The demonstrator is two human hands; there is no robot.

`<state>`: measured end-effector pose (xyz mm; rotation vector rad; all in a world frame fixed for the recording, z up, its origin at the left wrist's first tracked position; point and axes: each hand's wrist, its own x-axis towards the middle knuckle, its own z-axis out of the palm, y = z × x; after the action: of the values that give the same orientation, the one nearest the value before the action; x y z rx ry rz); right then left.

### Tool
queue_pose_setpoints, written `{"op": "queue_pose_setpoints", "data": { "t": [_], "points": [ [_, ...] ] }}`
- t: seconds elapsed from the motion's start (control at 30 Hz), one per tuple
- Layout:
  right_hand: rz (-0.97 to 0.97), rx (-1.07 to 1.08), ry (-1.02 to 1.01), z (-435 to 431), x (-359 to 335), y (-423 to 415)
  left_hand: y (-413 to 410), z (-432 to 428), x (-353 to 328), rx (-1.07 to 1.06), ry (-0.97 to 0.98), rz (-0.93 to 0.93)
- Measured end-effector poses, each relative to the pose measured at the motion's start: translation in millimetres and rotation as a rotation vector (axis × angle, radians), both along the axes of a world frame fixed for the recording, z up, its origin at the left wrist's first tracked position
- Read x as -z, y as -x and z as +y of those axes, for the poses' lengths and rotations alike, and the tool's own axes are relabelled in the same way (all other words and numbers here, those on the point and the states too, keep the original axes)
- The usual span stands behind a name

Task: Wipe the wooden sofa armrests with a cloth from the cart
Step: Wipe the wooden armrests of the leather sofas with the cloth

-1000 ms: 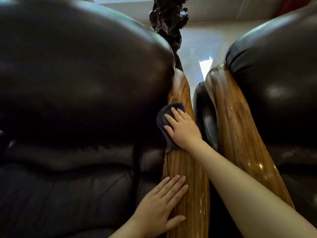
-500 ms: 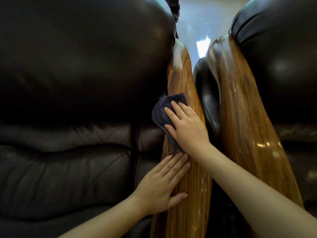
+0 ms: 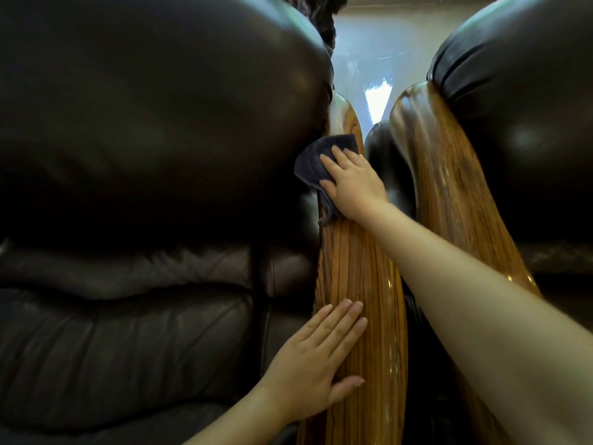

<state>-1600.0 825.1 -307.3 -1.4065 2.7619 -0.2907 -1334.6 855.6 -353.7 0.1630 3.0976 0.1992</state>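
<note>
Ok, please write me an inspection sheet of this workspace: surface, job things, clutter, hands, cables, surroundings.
Surface: left wooden armrest, glossy, striped grain.
Job's things: dark cloth pressed flat on the left wooden armrest, near its far end; right wooden armrest beside it, untouched.
Clutter: nothing seen.
Hands: right hand flat on the dark cloth; left hand open, palm resting on the near part of the same armrest.
Cables: nothing seen.
Surroundings: dark leather cushions on both sides; shiny pale floor beyond.
</note>
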Motion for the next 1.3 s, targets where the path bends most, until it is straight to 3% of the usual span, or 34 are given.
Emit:
{"op": "queue_pose_setpoints", "data": {
  "t": [0.13,0.37,0.53,0.73,1.0,1.3],
  "points": [
    [-0.012,-0.068,0.092,34.7,-0.2,-35.7,0.9,0.1,-0.3,0.003,0.016,0.010],
    [-0.055,-0.188,0.044,88.6,-2.1,-77.9,0.6,-0.1,-1.5,0.011,0.004,0.018],
    [-0.056,-0.264,-0.007,119.4,5.9,-100.6,-1.8,-0.6,3.9,0.163,0.000,0.091],
    [-0.023,-0.244,0.031,84.9,5.2,-66.6,0.0,-2.2,10.5,0.212,-0.016,0.168],
    [-0.024,-0.105,-0.102,2.9,-2.3,25.2,0.7,-3.6,15.1,0.216,0.039,0.125],
    [-0.112,-0.291,0.049,70.1,-3.6,-37.2,1.9,-8.6,-1.3,0.291,0.028,0.163]
  ]
}}
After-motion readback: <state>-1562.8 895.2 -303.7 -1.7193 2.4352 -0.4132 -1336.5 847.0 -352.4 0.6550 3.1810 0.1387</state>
